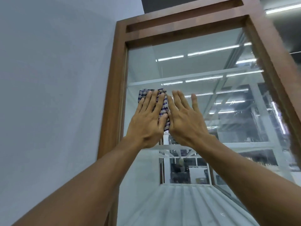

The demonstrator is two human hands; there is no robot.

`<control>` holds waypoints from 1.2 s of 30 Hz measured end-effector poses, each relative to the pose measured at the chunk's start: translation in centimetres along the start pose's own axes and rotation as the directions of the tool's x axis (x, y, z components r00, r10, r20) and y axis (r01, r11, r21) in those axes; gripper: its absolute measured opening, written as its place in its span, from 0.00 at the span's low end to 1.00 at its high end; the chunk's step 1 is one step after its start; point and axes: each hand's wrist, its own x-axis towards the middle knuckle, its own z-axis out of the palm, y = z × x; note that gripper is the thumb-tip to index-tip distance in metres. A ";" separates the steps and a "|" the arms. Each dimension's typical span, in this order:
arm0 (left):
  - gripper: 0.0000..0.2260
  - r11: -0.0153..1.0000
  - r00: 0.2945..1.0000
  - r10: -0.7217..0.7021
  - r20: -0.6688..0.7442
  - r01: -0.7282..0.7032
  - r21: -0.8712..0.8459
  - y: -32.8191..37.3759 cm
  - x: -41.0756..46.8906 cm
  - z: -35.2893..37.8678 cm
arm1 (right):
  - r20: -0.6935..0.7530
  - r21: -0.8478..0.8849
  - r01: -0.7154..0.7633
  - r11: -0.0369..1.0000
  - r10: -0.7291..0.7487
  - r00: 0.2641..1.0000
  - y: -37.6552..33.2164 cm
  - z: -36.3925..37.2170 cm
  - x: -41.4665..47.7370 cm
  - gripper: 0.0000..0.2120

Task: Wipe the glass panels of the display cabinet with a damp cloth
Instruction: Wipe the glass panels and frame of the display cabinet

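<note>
Pressing blue-and-white checked folded cloth (160, 110) flat against clear glass panel (187, 62) of brown wooden-framed display cabinet (112, 95), near its left edge. Left hand (147, 118) spread open over cloth, pinning not gripping; right hand (184, 121) open, flat alongside, likely bracing.

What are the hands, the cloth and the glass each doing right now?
left hand: flat, fingers spread, pressing the cloth to the glass.
right hand: flat and open, beside the cloth, touching its edge.
checked cloth: folded, pinned against the glass.
glass panel: upright in its wooden frame, reflecting ceiling lights.
</note>
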 end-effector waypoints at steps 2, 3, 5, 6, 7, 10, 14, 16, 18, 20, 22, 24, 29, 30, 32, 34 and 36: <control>0.32 0.998 0.998 -0.058 0.003 0.058 0.006 -1.8 -0.8 -0.4 | 0.013 -0.007 0.012 1.000 -0.012 1.000 -1.5 0.6 0.7 0.31; 0.32 0.996 0.996 -0.088 0.004 0.087 0.013 -2.5 -1.2 -0.6 | 0.018 -0.015 0.026 1.000 -0.025 1.000 -2.2 0.9 0.9 0.30; 0.32 0.986 0.986 -0.166 -0.012 0.166 0.008 -2.9 -1.9 -0.5 | 0.020 -0.047 0.058 0.997 -0.057 0.998 -3.0 1.5 1.0 0.30; 0.32 0.975 0.975 -0.221 -0.031 0.221 -0.010 -2.5 -2.4 -0.2 | 0.022 -0.060 0.073 0.996 -0.072 0.997 -3.2 1.6 0.9 0.30; 0.32 0.963 0.962 -0.269 -0.049 0.268 -0.028 -1.7 -2.9 0.2 | 0.029 -0.061 0.083 0.995 -0.082 0.996 -3.1 1.6 0.7 0.31; 0.32 0.985 0.985 -0.166 -0.039 0.164 -0.048 1.0 -4.2 1.0 | 0.025 -0.046 0.084 0.995 -0.083 0.996 -1.1 1.1 -0.8 0.35; 0.32 0.999 0.999 -0.038 -0.030 0.037 -0.027 2.1 -0.2 1.0 | -0.029 -0.046 -0.002 0.999 0.001 1.000 2.7 0.2 -2.8 0.33; 0.32 0.995 0.994 -0.096 -0.052 0.095 -0.028 3.5 1.5 1.3 | -0.022 -0.051 -0.006 0.999 0.005 1.000 3.8 -0.1 -3.3 0.34; 0.31 0.999 0.998 -0.041 -0.043 0.039 -0.032 4.8 1.0 2.0 | -0.016 -0.063 -0.027 0.998 0.026 1.000 4.9 -0.5 -3.8 0.34; 0.31 0.999 0.999 0.048 -0.022 -0.048 -0.002 4.7 0.1 2.1 | -0.017 -0.069 -0.066 0.995 0.065 0.998 6.7 -1.2 -4.5 0.33; 0.31 1.000 1.000 0.002 -0.025 -0.002 -0.001 4.5 1.2 1.8 | -0.004 -0.096 -0.075 0.993 0.075 0.997 8.5 -1.8 -5.3 0.32; 0.31 0.995 0.994 -0.100 -0.037 0.100 -0.018 6.2 3.9 1.6 | 0.021 -0.124 -0.044 0.991 0.047 0.999 9.7 -2.4 -5.6 0.32; 0.31 0.980 0.979 0.201 0.038 -0.201 -0.019 14.4 4.3 3.5 | -0.015 -0.156 -0.173 0.973 0.173 0.985 15.0 -4.9 -7.3 0.35; 0.30 0.969 0.967 0.246 0.058 -0.247 0.002 14.5 3.6 3.7 | -0.011 -0.171 -0.186 0.968 0.187 0.982 16.3 -5.4 -7.9 0.35; 0.30 0.973 0.973 0.227 0.047 -0.228 0.021 14.0 4.1 3.7 | -0.003 -0.233 -0.155 0.960 0.158 0.987 18.1 -5.8 -8.9 0.35; 0.31 0.996 0.996 0.091 0.014 -0.091 0.003 14.7 6.3 3.3 | -0.016 -0.291 -0.142 0.946 0.144 0.989 19.2 -5.9 -9.6 0.35; 0.32 0.999 1.000 0.027 -0.004 -0.027 -0.031 17.5 8.0 3.8 | -0.032 -0.261 -0.169 0.950 0.167 0.986 20.0 -6.0 -10.3 0.36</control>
